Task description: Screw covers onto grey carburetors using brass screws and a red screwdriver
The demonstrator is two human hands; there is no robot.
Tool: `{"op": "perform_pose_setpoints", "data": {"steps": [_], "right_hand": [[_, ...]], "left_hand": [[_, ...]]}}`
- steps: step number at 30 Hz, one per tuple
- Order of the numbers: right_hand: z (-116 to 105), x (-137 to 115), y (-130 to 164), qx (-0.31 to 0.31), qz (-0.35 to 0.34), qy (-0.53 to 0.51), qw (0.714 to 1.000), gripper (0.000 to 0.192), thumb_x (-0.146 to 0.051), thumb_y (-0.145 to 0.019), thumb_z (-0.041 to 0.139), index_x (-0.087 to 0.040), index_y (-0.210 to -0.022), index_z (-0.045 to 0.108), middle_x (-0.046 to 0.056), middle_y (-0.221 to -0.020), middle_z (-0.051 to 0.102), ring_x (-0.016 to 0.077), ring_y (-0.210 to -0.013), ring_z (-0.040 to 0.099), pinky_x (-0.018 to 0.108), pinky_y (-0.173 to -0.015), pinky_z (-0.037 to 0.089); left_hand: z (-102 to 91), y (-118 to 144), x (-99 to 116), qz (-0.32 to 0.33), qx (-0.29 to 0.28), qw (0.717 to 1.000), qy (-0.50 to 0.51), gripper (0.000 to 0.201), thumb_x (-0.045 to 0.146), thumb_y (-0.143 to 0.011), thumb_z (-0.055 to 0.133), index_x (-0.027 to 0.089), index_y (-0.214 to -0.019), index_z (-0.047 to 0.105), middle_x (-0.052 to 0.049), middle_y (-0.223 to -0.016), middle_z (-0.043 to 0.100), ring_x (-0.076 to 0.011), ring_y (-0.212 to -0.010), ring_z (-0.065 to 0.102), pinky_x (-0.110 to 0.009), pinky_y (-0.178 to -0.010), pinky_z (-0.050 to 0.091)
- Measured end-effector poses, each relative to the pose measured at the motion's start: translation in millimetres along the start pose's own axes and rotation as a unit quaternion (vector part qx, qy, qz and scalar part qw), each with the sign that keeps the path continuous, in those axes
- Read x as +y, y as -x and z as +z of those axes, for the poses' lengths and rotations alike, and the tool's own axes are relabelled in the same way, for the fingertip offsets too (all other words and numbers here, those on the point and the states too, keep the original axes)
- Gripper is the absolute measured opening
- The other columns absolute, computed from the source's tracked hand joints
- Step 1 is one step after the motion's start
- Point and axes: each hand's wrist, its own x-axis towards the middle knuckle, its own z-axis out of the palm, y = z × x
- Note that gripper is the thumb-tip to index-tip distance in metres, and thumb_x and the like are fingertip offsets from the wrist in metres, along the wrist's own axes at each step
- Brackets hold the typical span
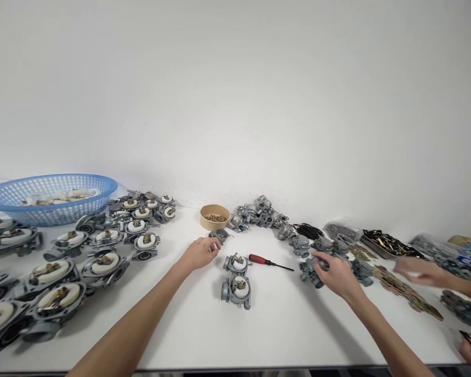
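My left hand (202, 253) hovers over the left middle of the table, its fingers loosely bent and apart. Just beyond its fingertips lies a small grey metal bowl (222, 235); whether they touch it I cannot tell. My right hand (333, 272) has its fingers and thumb around a grey metal carburetor (308, 271), partly covered by the hand. Between my hands, two carburetors with white floats, one nearer (240, 288) and one farther (237, 263), lie float side up. A red-handled screwdriver (261, 259) rests beside them, its black shaft pointing right.
Many float-fitted carburetors (102, 262) and a blue basket (63, 214) fill the left. A round box of screws (214, 224) and piled metal parts (261, 212) stand by the wall. Right are flat gasket-like plates (408, 293), a tray of dark parts (388, 243) and another person's hands (422, 269).
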Motion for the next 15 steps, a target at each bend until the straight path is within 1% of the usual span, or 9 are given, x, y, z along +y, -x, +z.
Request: {"op": "perform_pose_setpoints", "data": {"steps": [1, 2, 4, 6, 8, 10, 11, 13, 15], "right_hand": [[-2, 3, -2, 0.0, -0.016, -0.006, 1.0, 0.045, -0.04, -0.095, 0.046, -0.021, -0.125, 0.073, 0.007, -0.086, 0.082, 0.0253, -0.062, 0.073, 0.038, -0.078, 0.058], [-1, 6, -2, 0.003, -0.036, -0.011, 0.999, 0.044, -0.041, -0.094, 0.047, -0.021, -0.122, 0.074, 0.008, -0.094, 0.083, 0.0264, -0.068, 0.075, 0.038, -0.078, 0.058], [6, 9, 0, 0.012, -0.068, -0.018, 0.997, 0.043, -0.045, -0.092, 0.052, -0.021, -0.119, 0.075, 0.012, -0.115, 0.081, 0.0311, -0.094, 0.077, 0.038, -0.083, 0.059], [19, 11, 7, 0.027, -0.072, -0.021, 0.997, 0.046, -0.047, -0.091, 0.055, -0.021, -0.123, 0.074, 0.014, -0.131, 0.075, 0.035, -0.116, 0.072, 0.042, -0.093, 0.058], [32, 11, 14, 0.061, -0.05, -0.034, 0.996, 0.055, -0.051, -0.091, 0.055, -0.02, -0.135, 0.067, 0.017, -0.143, 0.066, 0.036, -0.118, 0.07, 0.045, -0.094, 0.058], [42, 10, 20, 0.104, -0.014, -0.057, 0.993, 0.069, -0.059, -0.091, 0.056, -0.02, -0.148, 0.055, 0.019, -0.149, 0.06, 0.0359, -0.111, 0.072, 0.045, -0.087, 0.059], [46, 9, 22, 0.121, 0.007, -0.071, 0.99, 0.077, -0.063, -0.09, 0.057, -0.02, -0.153, 0.049, 0.019, -0.147, 0.061, 0.036, -0.109, 0.072, 0.045, -0.084, 0.059], [51, 6, 25, 0.129, 0.056, -0.106, 0.984, 0.089, -0.07, -0.086, 0.06, -0.018, -0.156, 0.042, 0.019, -0.131, 0.071, 0.0365, -0.103, 0.073, 0.044, -0.08, 0.059], [53, 4, 26, 0.121, 0.107, -0.153, 0.975, 0.092, -0.074, -0.08, 0.064, -0.016, -0.15, 0.047, 0.015, -0.107, 0.077, 0.0359, -0.093, 0.074, 0.043, -0.074, 0.058]], "left_hand": [[0.4, 0, 0, 0.0, -0.001, 1.0, 0.0, 0.022, 0.024, -0.09, 0.054, 0.031, -0.103, 0.071, 0.001, -0.101, 0.078, -0.0258, -0.109, 0.067, -0.034, -0.092, 0.051], [0.8, -1, -1, 0.0, -0.002, 1.0, 0.001, 0.022, 0.024, -0.09, 0.054, 0.031, -0.103, 0.07, 0.001, -0.101, 0.078, -0.0261, -0.11, 0.067, -0.034, -0.092, 0.051], [1.8, -1, -2, 0.0, -0.003, 1.0, 0.001, 0.021, 0.025, -0.09, 0.054, 0.031, -0.102, 0.07, 0.001, -0.1, 0.078, -0.0265, -0.11, 0.067, -0.034, -0.092, 0.051], [2.7, -2, -3, 0.001, -0.004, 1.0, 0.001, 0.02, 0.024, -0.09, 0.055, 0.031, -0.101, 0.07, 0.001, -0.099, 0.078, -0.0264, -0.109, 0.067, -0.034, -0.092, 0.051], [3.2, -2, -4, 0.002, -0.003, 1.0, 0.002, 0.02, 0.024, -0.09, 0.056, 0.031, -0.101, 0.071, 0.001, -0.099, 0.078, -0.0259, -0.108, 0.067, -0.034, -0.093, 0.051], [3.2, -2, -4, 0.003, -0.001, 1.0, 0.004, 0.02, 0.023, -0.09, 0.056, 0.031, -0.101, 0.071, 0.001, -0.099, 0.078, -0.0255, -0.107, 0.068, -0.034, -0.093, 0.051], [2.9, -2, -4, 0.002, 0.0, 1.0, 0.004, 0.021, 0.023, -0.09, 0.056, 0.031, -0.101, 0.071, 0.001, -0.099, 0.078, -0.0253, -0.107, 0.068, -0.034, -0.093, 0.051], [2.1, -1, -3, 0.002, 0.001, 1.0, 0.003, 0.021, 0.023, -0.09, 0.056, 0.03, -0.101, 0.072, 0.001, -0.1, 0.079, -0.0252, -0.107, 0.068, -0.033, -0.092, 0.051], [1.2, -1, -3, 0.001, 0.002, 1.0, 0.002, 0.02, 0.023, -0.09, 0.056, 0.031, -0.101, 0.072, 0.001, -0.1, 0.079, -0.0251, -0.107, 0.068, -0.033, -0.09, 0.051]]}}
